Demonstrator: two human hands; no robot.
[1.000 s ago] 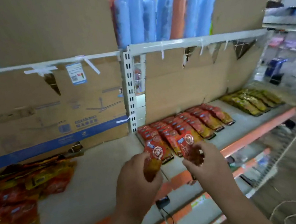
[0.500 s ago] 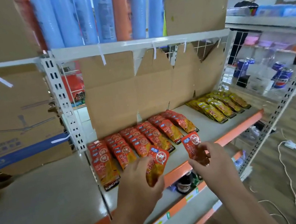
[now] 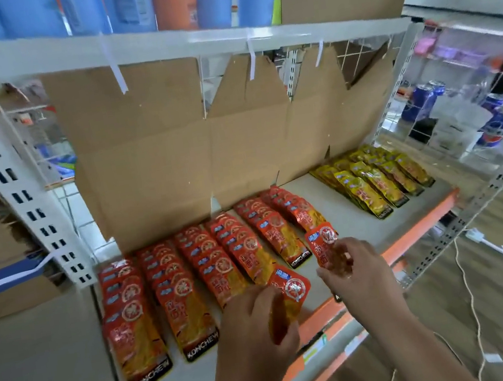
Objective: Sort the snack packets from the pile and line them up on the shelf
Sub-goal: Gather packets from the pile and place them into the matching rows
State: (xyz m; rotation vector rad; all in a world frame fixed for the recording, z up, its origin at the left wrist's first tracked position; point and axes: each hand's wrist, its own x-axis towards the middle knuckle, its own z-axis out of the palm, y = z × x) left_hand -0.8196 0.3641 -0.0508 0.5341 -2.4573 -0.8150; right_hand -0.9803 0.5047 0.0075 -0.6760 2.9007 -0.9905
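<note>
My left hand (image 3: 252, 331) grips a red snack packet (image 3: 288, 295) over the front of the shelf (image 3: 346, 218). Just to its right, my right hand (image 3: 353, 269) pinches a second red packet (image 3: 324, 239) by its lower part, close to the rightmost red row. Several rows of overlapping red packets (image 3: 191, 275) lie on the left part of the shelf. Rows of yellow packets (image 3: 374, 180) lie at the shelf's far right, with a bare gap between the two groups.
A cardboard sheet (image 3: 202, 138) backs the shelf. Blue and orange bottles (image 3: 128, 5) stand on the shelf above. A white perforated upright (image 3: 11, 182) divides this bay from the left one. An orange shelf edge (image 3: 414, 230) runs along the front; wooden floor with a white cable lies to the right.
The view swung right, away from the pile on the left bay. Both hands, each holding a red packet, moved over the sorted rows; the right hand's packet now nears the rightmost red row.
</note>
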